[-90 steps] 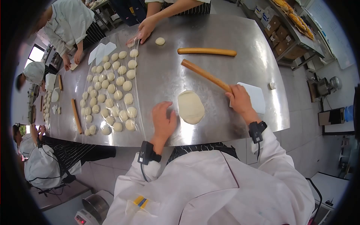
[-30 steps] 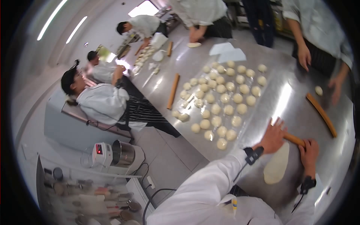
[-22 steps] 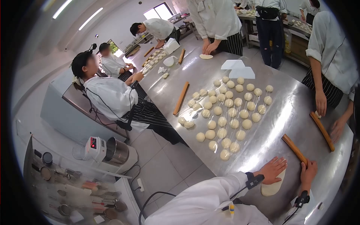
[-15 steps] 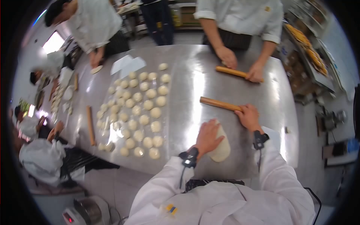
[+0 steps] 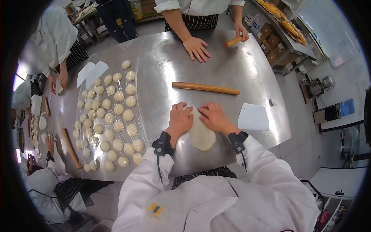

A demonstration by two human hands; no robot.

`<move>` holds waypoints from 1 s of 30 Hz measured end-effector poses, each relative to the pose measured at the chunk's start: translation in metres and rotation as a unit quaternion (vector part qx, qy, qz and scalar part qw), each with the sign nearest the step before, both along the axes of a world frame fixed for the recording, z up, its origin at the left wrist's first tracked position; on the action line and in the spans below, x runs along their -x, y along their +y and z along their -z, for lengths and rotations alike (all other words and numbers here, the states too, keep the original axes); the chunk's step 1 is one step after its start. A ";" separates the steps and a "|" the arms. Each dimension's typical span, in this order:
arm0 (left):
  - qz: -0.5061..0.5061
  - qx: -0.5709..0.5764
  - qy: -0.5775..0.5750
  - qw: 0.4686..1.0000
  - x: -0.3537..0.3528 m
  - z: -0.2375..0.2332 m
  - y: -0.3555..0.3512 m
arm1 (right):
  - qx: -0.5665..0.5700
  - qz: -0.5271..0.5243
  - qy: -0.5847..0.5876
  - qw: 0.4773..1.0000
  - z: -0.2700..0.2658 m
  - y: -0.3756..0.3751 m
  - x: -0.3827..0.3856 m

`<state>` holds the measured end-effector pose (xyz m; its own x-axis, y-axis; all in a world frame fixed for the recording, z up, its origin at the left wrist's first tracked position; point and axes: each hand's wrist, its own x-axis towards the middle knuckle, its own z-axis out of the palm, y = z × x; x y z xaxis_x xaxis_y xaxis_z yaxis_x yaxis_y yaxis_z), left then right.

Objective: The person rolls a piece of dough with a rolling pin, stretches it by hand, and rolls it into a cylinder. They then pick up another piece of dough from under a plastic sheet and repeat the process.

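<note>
A flattened, elongated piece of dough (image 5: 203, 138) lies on the steel table in front of me. My left hand (image 5: 181, 119) has its fingers curled on the far left edge of the dough. Opposite it, my right hand (image 5: 215, 118) pinches the far right edge, its fingertips close to those of the left. The fingers partly cover the dough's far end. Just beyond both hands a wooden rolling pin (image 5: 205, 88) rests crosswise on the metal, touched by neither.
Many dough balls (image 5: 118, 126) sit under clear plastic to the left. A white scraper (image 5: 253, 116) lies at right. Across the steel table (image 5: 154, 73), a co-worker's hand (image 5: 196, 49) rests flat; the other holds a rolling pin (image 5: 233, 41). Another rolling pin (image 5: 71, 148) lies far left.
My right hand has let go of the rolling pin and come to the dough. My left hand has moved to the dough's far end. The view has shifted right.
</note>
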<state>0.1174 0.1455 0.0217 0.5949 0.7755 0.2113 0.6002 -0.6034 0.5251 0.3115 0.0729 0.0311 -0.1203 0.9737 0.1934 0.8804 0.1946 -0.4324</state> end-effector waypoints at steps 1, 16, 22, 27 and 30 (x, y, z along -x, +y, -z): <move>0.011 0.036 -0.010 0.999 0.001 0.004 0.002 | -0.003 -0.008 0.001 1.000 -0.001 0.004 0.001; -0.084 -0.120 0.044 0.988 -0.005 -0.006 -0.021 | -0.045 -0.101 0.092 0.990 0.011 0.026 -0.012; -0.022 -0.071 -0.006 0.997 -0.002 -0.005 -0.013 | -0.027 -0.117 0.111 0.987 0.007 0.024 -0.010; -0.075 0.339 -0.161 0.924 0.015 -0.022 -0.039 | 0.178 -0.160 0.271 0.932 -0.019 -0.001 -0.014; -0.040 0.370 -0.219 0.902 0.022 -0.035 -0.050 | 0.210 -0.176 0.350 0.895 -0.040 -0.013 -0.017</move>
